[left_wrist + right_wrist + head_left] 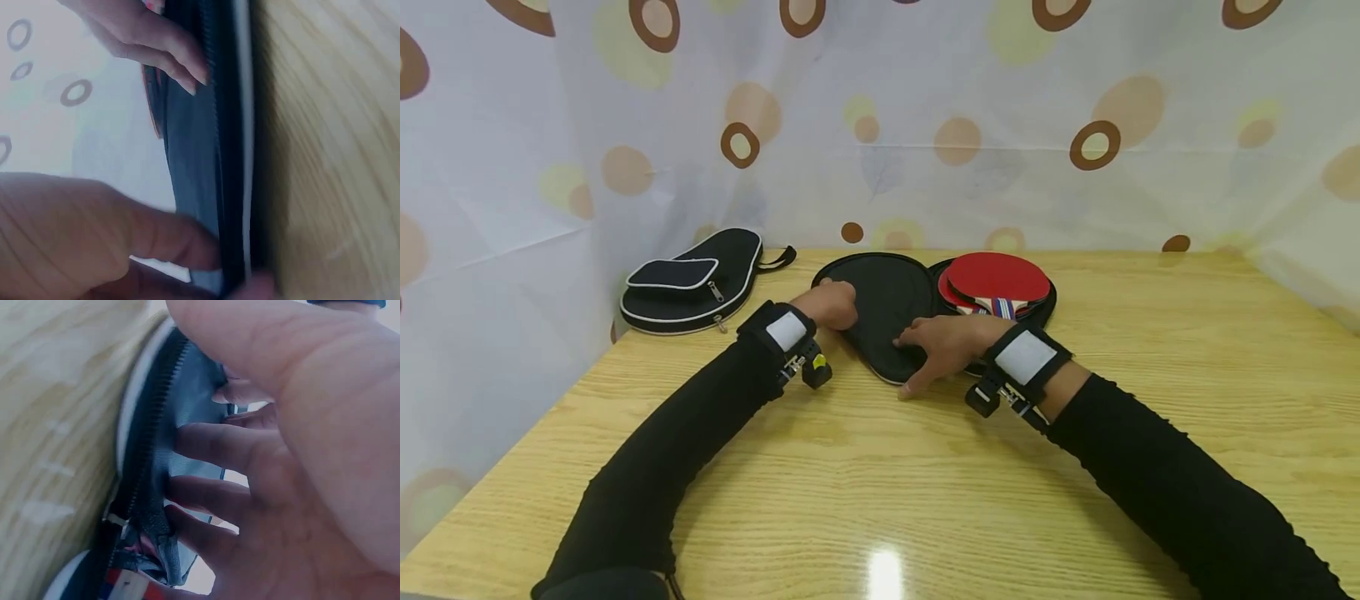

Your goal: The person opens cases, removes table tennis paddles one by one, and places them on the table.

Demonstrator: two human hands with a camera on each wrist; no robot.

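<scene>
An unzipped black table tennis racket case (887,292) lies spread on the table, its bare half to the left. Two red table tennis rackets (996,279) are stacked in its right half, handles toward me. At the left rim of the bare half, my left hand (831,304) pinches the edge; the left wrist view shows fingers on both sides of the zipper rim (231,156). My right hand (947,342) presses spread fingertips onto the inner lining (194,459), near the hinge side, and its thumb reaches past the front rim.
A second black racket case (700,287), closed, with white piping and a small front pocket, lies at the back left. Its wrist strap (778,260) points right. A patterned cloth (880,125) hangs behind the wooden table (850,483).
</scene>
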